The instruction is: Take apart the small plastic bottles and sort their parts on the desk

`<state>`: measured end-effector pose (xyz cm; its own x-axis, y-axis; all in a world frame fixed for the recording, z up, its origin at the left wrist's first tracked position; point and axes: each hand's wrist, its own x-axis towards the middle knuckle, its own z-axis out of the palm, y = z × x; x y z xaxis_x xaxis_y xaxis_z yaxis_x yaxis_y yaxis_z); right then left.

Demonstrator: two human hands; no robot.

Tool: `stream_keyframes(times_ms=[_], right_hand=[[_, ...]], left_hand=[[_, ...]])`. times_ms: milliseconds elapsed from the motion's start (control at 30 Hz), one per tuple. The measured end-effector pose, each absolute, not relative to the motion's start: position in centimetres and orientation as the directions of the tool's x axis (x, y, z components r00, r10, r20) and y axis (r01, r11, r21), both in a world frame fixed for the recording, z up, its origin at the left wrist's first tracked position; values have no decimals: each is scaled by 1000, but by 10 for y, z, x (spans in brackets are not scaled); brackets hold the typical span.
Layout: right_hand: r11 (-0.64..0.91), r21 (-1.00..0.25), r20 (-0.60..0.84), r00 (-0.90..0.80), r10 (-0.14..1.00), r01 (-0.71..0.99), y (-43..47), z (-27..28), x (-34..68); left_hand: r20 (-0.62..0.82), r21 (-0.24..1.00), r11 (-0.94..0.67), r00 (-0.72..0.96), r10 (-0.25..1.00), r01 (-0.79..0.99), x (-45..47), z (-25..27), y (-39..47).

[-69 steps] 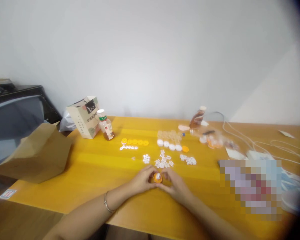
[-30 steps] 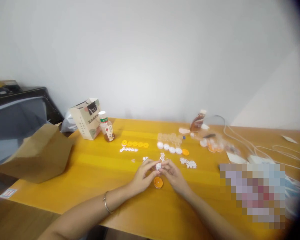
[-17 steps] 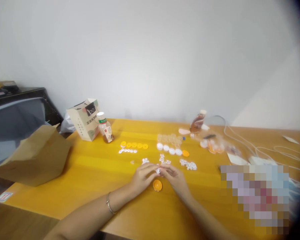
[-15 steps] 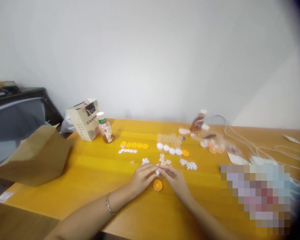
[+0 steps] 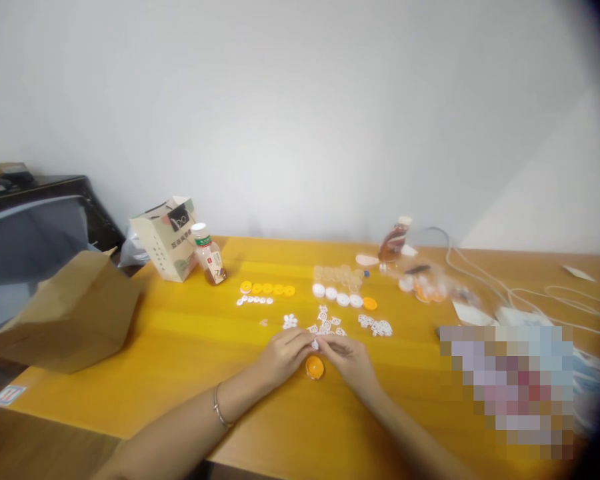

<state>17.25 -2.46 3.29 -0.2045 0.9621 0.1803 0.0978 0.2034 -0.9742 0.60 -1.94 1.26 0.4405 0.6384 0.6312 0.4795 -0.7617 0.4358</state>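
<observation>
My left hand [image 5: 283, 355] and my right hand [image 5: 349, 361] meet fingertip to fingertip above the table. Pinched between them is a small white plastic part [image 5: 315, 345], mostly covered by the fingers. Just below it, on the near side, lies a round orange cup-like piece [image 5: 315, 367]. Beyond my fingers are white gear-like cutouts [image 5: 325, 325], partly hidden by my hands. A little pile of white pieces [image 5: 290, 321] lies past my left knuckles, and another group of white cutouts [image 5: 381, 327] is beyond my right hand.
Yellow discs [image 5: 267, 289] and small white rings [image 5: 255, 300] lie in rows at left. White round caps [image 5: 343, 299] and clear cups [image 5: 337, 275] line up farther back. Around them are a bottle [image 5: 211, 257], a paper bag [image 5: 167, 243], a brown bottle [image 5: 395, 241] and cables [image 5: 480, 270].
My hands stay together on the white part, with the right fingers slightly shifted. The view has moved a little; the laid-out pieces stay in place.
</observation>
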Motion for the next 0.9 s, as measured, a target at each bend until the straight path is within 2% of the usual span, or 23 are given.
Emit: stream_keyframes(times_ms=[367,700,900], right_hand=[[263,-954,240,-157,958,145,-25,30,173],[112,-993,107,-120,987,34,-14,31,174],[164,-986,159,-132,978,25,-15,29,172]], left_hand=[[599,470,-723,419,682,506,12,13,-19],[575,612,-680,364,733,404,10,17,-14],[585,624,-686,358,728,375,9,15,-13]])
